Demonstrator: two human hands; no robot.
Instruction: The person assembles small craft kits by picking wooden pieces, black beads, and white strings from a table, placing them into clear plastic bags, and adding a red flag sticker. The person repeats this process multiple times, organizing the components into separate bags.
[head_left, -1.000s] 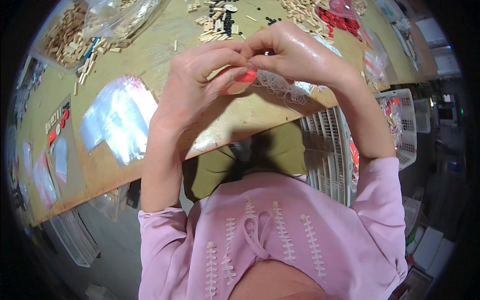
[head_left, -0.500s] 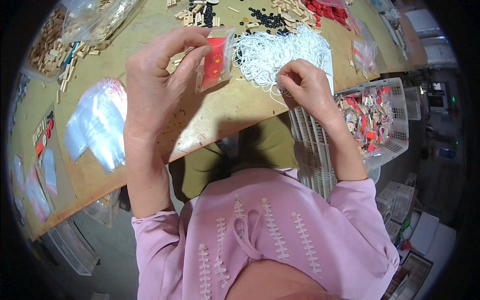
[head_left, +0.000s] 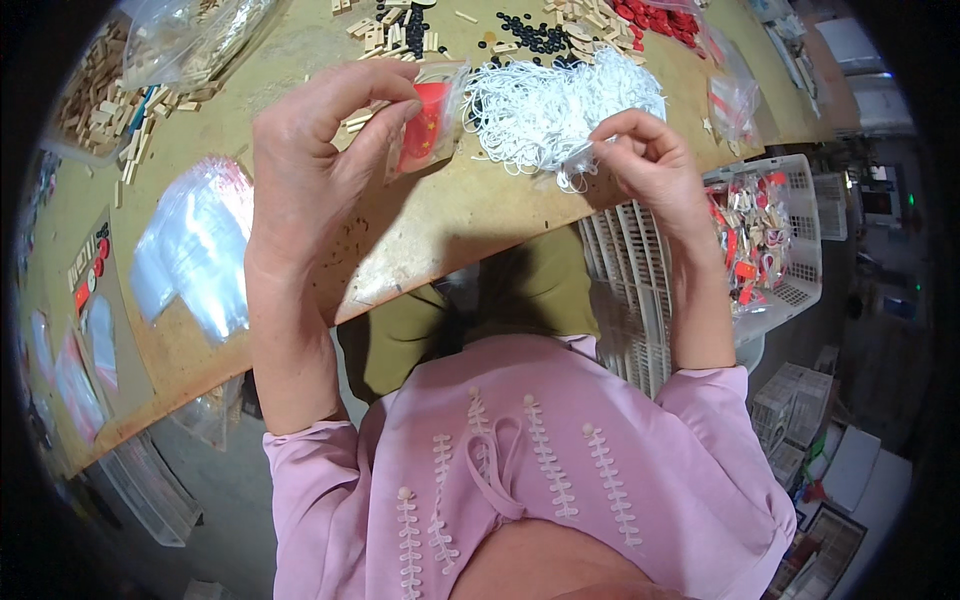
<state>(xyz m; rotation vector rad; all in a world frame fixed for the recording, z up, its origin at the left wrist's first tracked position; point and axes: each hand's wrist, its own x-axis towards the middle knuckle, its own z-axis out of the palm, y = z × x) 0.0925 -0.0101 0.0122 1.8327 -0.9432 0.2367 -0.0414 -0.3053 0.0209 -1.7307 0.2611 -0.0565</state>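
Observation:
My left hand (head_left: 305, 175) is raised over the table and pinches a small clear plastic bag (head_left: 450, 105) by its upper edge. Inside the bag shows a red piece with yellow stars (head_left: 428, 118), along with pale wooden bits partly covered by my fingers. To the right lies a tangled heap of white cord (head_left: 540, 105). At that heap's near right edge, my right hand (head_left: 655, 170) has thumb and forefinger pressed together on white cord. Short loops of it dangle beside the fingertips.
Flat clear bags (head_left: 195, 245) are stacked left of my left arm. Black beads (head_left: 535, 38), wooden pieces (head_left: 380, 38) and red pieces (head_left: 665, 22) lie at the back. A white basket (head_left: 800, 225) of filled bags stands at right, beyond the table edge. Wooden sticks (head_left: 90, 110) fill a container far left.
My right hand has moved right and slightly up, drawing some cord along the heap's near edge. The bag in my left hand has tilted and shifted slightly up and left.

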